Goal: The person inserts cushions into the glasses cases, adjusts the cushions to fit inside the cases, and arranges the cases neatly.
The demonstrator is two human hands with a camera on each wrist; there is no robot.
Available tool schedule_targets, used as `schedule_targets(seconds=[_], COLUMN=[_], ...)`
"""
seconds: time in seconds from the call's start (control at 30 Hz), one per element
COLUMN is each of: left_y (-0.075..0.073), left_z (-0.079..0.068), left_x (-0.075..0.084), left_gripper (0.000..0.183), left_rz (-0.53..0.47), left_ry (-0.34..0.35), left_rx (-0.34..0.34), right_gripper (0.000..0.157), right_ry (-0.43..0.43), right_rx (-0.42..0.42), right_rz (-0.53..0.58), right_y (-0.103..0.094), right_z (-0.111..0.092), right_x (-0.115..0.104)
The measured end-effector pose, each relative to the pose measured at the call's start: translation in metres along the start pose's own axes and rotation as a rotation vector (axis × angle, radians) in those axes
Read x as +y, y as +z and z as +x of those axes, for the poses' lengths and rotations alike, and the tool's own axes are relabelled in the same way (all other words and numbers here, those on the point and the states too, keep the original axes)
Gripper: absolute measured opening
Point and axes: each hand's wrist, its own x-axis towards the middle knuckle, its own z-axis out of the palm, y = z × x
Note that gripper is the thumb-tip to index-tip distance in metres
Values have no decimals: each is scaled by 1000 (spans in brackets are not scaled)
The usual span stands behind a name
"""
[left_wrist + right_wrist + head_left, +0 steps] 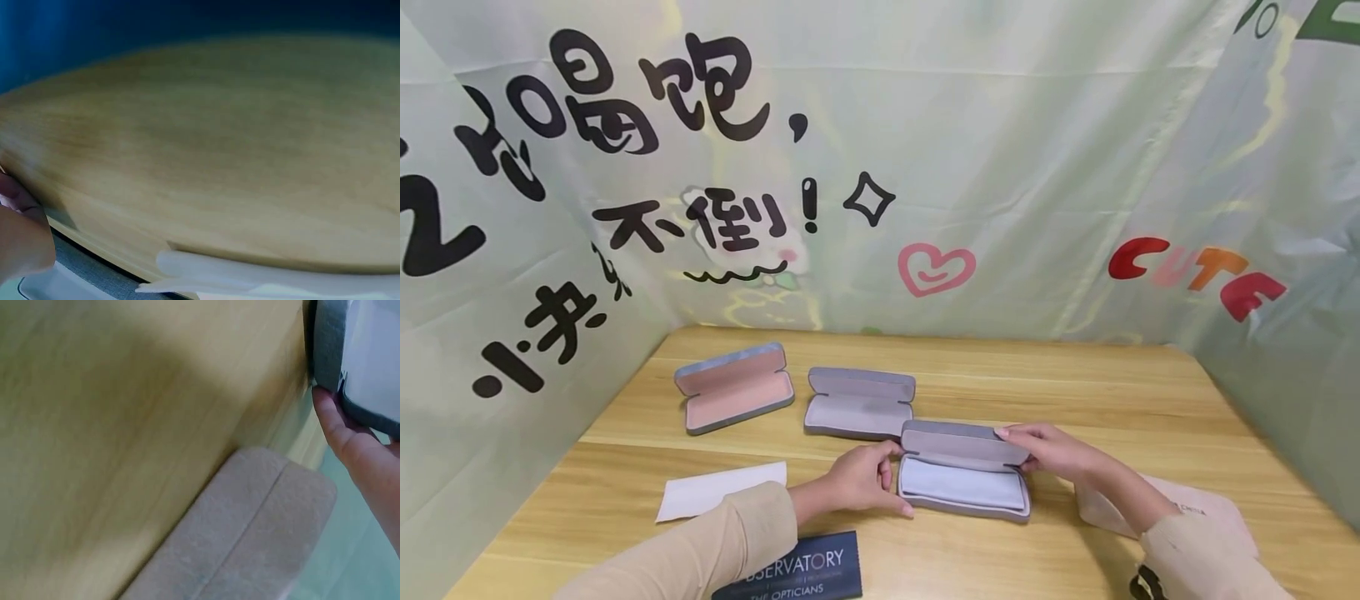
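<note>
A grey-purple glasses case (964,505) stands with its lid up at the front middle of the table, a folded pale blue cloth (962,485) lying in its base. My left hand (861,479) holds the case's left end, thumb at the front corner and bent fingers near the hinge. At the other end, my right hand (1056,454) grips the raised lid, a fingertip on its top edge. In the right wrist view, a finger of the right hand (365,453) touches the case (331,344) near the hinge. Only part of the left hand (25,240) shows in the left wrist view.
Behind stand two more raised-lid cases, one grey-purple (857,414) and one pink-lined (741,402). A white folded sheet (715,490) and a dark blue lettered cloth (820,567) lie left. A pink case (1217,512) sits under the right forearm. Printed curtains surround the wooden table.
</note>
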Motion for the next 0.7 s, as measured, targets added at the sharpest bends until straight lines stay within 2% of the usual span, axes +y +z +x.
schedule_targets(seconds=[0.33, 0.7], left_y=[-1, -1], left_z=[2, 2], left_x=[-2, -3], left_gripper=[74, 79], left_rz=[-11, -81], left_ry=[0, 3], left_rx=[-19, -26], right_gripper=[55, 54], right_ry=[-56, -74], right_rx=[-118, -110], right_rz=[50, 32], right_y=[-6, -8], right_z=[3, 2], right_x=[0, 1])
